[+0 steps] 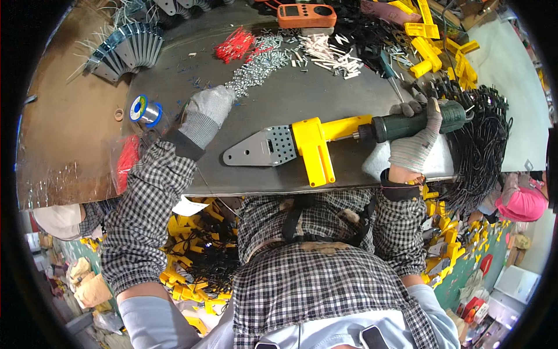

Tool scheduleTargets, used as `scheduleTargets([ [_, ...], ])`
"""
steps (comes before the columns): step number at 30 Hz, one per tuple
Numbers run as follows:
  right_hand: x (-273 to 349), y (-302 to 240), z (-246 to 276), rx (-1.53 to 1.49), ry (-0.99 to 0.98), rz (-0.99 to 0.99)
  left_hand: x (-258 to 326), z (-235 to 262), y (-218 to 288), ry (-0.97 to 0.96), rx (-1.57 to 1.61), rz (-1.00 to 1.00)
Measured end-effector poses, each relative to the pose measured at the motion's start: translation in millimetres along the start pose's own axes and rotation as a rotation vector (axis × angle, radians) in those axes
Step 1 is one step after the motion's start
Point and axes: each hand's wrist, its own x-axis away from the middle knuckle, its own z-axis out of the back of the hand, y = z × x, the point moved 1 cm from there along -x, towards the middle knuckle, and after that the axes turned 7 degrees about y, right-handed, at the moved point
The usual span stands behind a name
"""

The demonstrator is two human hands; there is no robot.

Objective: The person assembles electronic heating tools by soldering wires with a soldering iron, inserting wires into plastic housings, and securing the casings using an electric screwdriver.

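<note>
My right hand (417,136), in a striped glove, is wrapped round a dark green electric screwdriver (388,127). The bit of the tool points left, against or close to a yellow plastic handle shell (313,152). Fixed to that shell, a tapered grey metal plate (253,150) with holes lies flat on the table. My left hand (210,111), in a grey glove, is at the near edge of a pile of small silvery screws (258,68). Its fingers are bent together with the tips mostly hidden, so what they hold cannot be made out.
A solder wire spool (146,111) and a bag of red pieces (126,163) lie left. Red sleeves (235,45), white tubes (330,53) and an orange meter (306,15) lie farther back. Black cables (482,145) hang over the right edge; metal plates (125,53) stand back left.
</note>
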Motion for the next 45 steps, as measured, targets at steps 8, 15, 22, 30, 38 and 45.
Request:
scheduleTargets([
  [8, 7.4, 10.4, 3.4, -0.003, 0.015, -0.025, -3.3, -0.2, 5.5, -0.066, 0.032, 0.005],
  [15, 4.0, 18.5, 9.9, -0.027, 0.058, -0.047, 47.0, 21.3, 56.6, 0.43, 0.797, 0.131],
  [22, 1.9, 19.8, -4.6, 0.029, 0.0, 0.0, 66.6, 34.0, 128.6, 0.536, 0.916, 0.177],
  [30, -20.8, 29.4, 40.6, 0.289, -0.033, -0.056, 98.0, 40.9, 115.9, 0.718, 0.798, 0.152],
  [38, 1.5, 27.0, 28.6, 0.515, -0.199, 0.781, 74.2, -0.3, 155.2, 0.396, 0.884, 0.124],
  [45, 1.5, 32.7, 21.2, 0.364, -0.274, 0.436, 68.2, -19.5, 152.7, 0.561, 1.214, 0.156],
])
